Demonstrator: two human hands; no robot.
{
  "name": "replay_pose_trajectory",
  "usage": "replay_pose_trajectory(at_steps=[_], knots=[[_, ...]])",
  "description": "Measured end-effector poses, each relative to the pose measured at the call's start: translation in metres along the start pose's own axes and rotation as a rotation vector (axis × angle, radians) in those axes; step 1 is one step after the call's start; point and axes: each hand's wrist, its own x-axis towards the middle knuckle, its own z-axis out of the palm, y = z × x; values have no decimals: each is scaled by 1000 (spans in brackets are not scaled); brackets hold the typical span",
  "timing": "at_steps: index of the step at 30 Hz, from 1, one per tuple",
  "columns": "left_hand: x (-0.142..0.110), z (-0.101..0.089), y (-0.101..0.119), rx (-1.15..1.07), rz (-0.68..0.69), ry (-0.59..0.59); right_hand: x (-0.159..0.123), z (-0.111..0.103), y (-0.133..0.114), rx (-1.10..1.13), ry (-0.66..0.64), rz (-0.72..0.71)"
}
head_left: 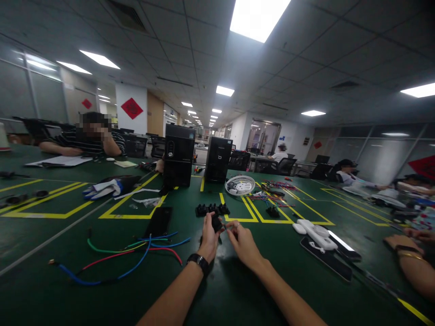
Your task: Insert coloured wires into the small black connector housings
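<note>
My left hand [210, 236], with a black watch at the wrist, is closed around a small black block-shaped part [216, 222] just above the green table. On its right side, my right hand [241, 237] has thumb and forefinger pinched at the edge of that part. Whatever lies between those fingertips is too small to name. Right behind the hands stands a row of similar black parts [212, 209]. To the left lie loose blue, red and green wires [118, 275] and a flat black phone-like slab [159, 222].
Two black computer towers [178, 156] stand at the back. A white basket [239, 185] and coloured wires [277, 184] lie beyond my hands. White devices [316, 234] and a phone [326, 259] are at right. A co-worker's arm [408, 260] rests at the right edge; another person sits at far left.
</note>
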Motion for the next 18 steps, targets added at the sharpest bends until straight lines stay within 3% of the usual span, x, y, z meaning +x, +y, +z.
replay_pose_trajectory(at_steps=[11,18], knots=[[-4,3,-2,-56,-43,-78,-2,8,9,112,54,63],[-4,2,-5,-40,-50,-72,-4,5,7,87,38,27]])
